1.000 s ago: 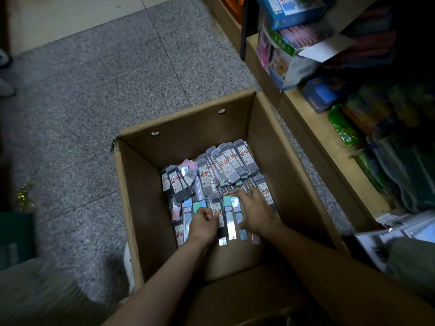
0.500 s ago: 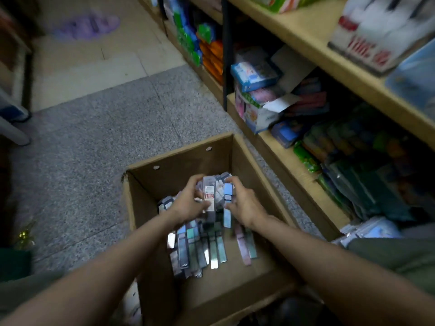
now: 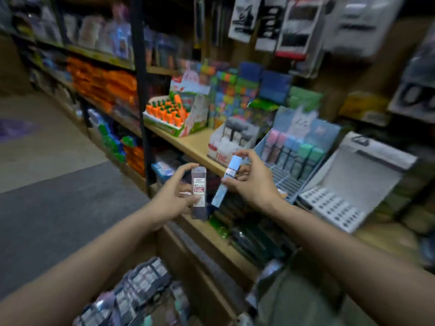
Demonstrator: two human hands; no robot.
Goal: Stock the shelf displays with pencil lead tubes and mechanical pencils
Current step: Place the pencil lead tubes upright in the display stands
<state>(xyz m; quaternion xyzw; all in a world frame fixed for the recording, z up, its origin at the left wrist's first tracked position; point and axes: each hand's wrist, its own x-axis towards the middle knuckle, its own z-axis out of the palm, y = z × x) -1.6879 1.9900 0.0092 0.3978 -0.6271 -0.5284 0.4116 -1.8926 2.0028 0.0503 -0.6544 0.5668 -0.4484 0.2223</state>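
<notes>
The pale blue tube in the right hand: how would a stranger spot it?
Start at the wooden shelf and drop to the two raised hands. The right hand pinches a slim pale blue lead tube, tilted; the left hand's tube is dark, upright, with a red-and-white label.

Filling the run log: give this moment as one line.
left hand: grips dark tube | right hand: pinches blue tube | both raised before shelf | stocking: not yet

Dim shop aisle: grey speckled floor (image 3: 70,208) beside wooden shelves (image 3: 188,142) (crowded with colourful stock) on dark uprights (image 3: 141,90).
</notes>
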